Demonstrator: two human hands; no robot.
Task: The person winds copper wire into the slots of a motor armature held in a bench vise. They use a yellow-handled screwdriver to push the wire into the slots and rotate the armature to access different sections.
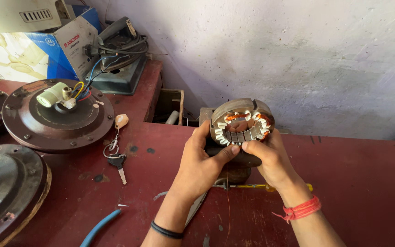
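Stator (pixel 242 121) clasped by 2 hands, left hand (pixel 202 162), right hand (pixel 270 158), fingers closed around rim.

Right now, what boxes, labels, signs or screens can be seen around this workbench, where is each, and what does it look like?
Cardboard box: far left back of the red table, behind the round brown fan motor housing; rectangular, blue and white, with a pale fan picture on its side.
White label panel: on the box's right end, tilted, with small dark print.
No signs or screens are in view.
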